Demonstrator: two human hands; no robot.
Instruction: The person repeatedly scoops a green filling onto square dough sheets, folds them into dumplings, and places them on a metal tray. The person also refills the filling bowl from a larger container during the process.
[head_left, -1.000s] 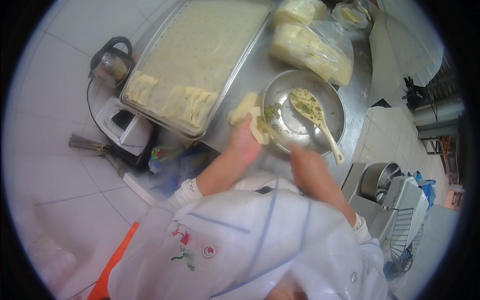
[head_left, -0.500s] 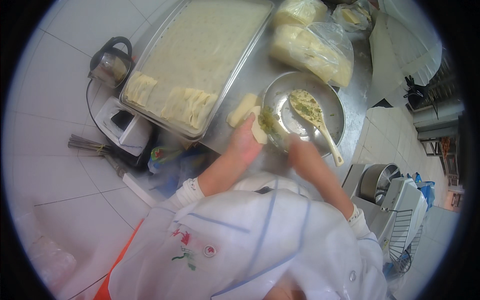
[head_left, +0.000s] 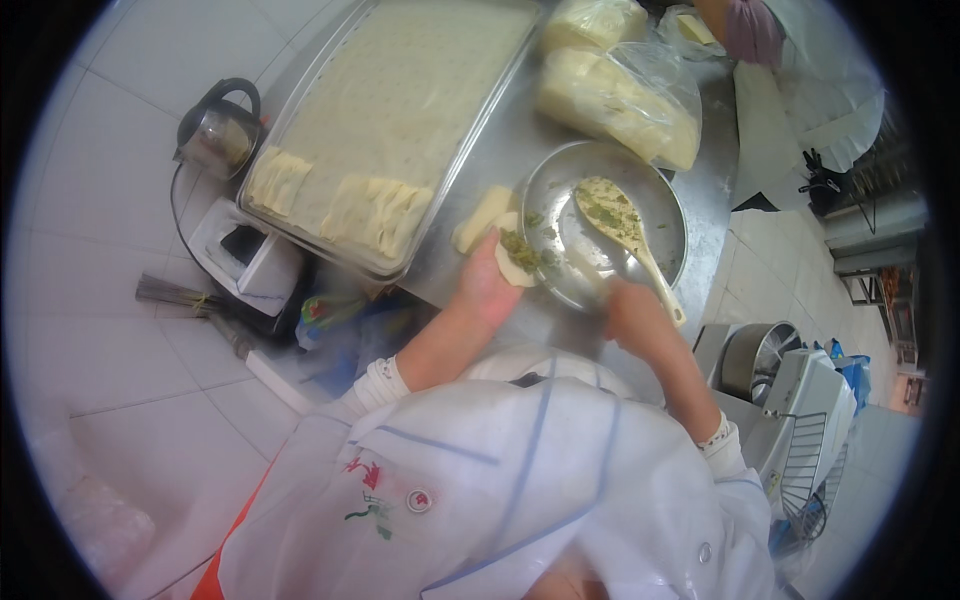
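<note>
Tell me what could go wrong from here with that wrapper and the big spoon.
Some of the green filling might slip off, since it sits toward the bowl-side edge of the wrapper in the left hand.
The right hand might knock the big spoon, whose handle juts out over the rim of the steel bowl and appears close to that hand.

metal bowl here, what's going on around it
The left hand holds a dough wrapper with green filling on it, beside the metal bowl. The right hand, by the bowl's near rim, seems to grip a pale, blurred tool. A spoon rests in the bowl, and pale dough pieces lie in the tray's near end.
</note>
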